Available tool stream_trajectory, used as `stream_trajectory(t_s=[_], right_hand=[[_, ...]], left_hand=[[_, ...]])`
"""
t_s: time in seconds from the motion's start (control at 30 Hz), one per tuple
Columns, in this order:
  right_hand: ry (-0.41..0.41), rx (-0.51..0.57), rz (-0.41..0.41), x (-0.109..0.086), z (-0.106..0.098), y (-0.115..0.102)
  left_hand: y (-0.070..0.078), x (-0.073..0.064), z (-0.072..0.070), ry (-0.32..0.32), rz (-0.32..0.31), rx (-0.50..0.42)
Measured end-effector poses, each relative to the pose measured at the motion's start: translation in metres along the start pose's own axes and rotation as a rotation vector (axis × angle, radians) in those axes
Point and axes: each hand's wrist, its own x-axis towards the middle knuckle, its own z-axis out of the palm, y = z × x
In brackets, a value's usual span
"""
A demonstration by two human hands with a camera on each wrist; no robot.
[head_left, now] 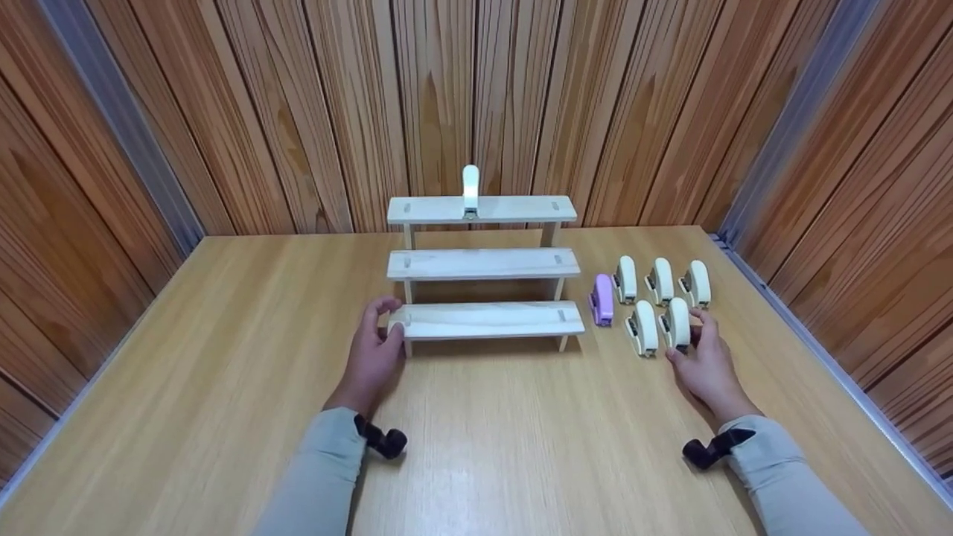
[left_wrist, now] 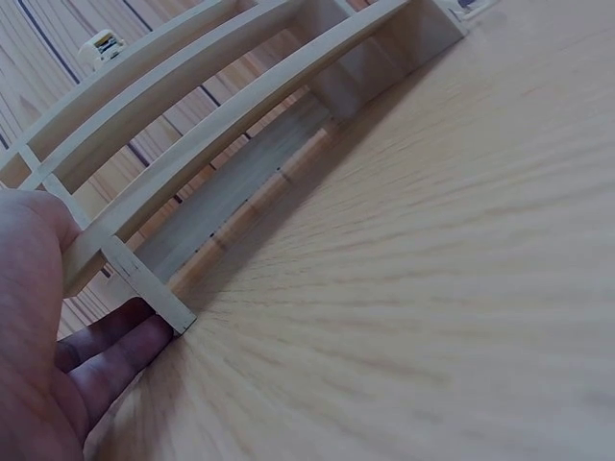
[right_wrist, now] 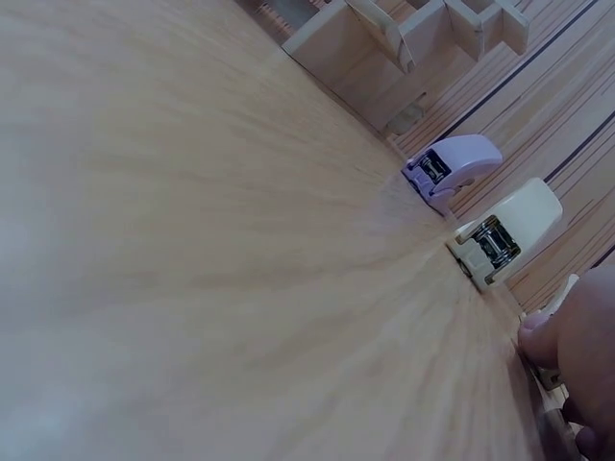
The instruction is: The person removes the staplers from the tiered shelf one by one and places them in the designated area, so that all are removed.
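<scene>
A three-step wooden stand (head_left: 488,321) rests on the table, and my left hand (head_left: 374,356) holds the left end of its lowest step. In the left wrist view the fingers (left_wrist: 120,360) lie by the stand's leg (left_wrist: 149,283). My right hand (head_left: 707,368) pinches the front-right white stapler (head_left: 677,325) between thumb and fingers; it stands on the table, mostly hidden by the hand in the right wrist view. Beside it is another white stapler (head_left: 642,329), with a purple stapler (head_left: 601,301) farther left. One white stapler (head_left: 470,192) stands upright on the top step.
Behind the held stapler stands a row of white staplers (head_left: 660,281). The middle step (head_left: 484,264) is bare wood. Wood-panelled walls (head_left: 439,97) enclose the table (head_left: 484,447) at the back and both sides, with metal strips along the edges.
</scene>
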Motion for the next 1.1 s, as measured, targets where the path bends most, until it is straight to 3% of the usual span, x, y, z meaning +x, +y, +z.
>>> stream_trajectory(t_s=[0.17,0.33,0.5,0.77,0.93,1.1], right_hand=[[0.022,0.018,0.006,0.000,0.000,-0.004],[0.046,0.034,0.042,-0.003,-0.003,-0.012],[0.103,0.046,0.009,0.000,-0.006,-0.028],[0.112,0.132,-0.004,0.028,-0.001,-0.070],[0.118,0.123,-0.031,0.043,0.007,-0.093],[0.130,0.145,-0.052,0.059,0.016,-0.117]], left_hand=[[0.000,0.000,-0.001,0.001,0.030,0.038],[0.001,-0.001,-0.001,0.000,0.002,0.020],[0.001,-0.002,0.001,-0.003,-0.004,0.009],[0.002,-0.001,0.000,-0.003,-0.009,0.010],[0.001,-0.002,0.000,0.004,-0.019,0.008],[-0.001,-0.001,0.001,0.007,0.018,-0.010]])
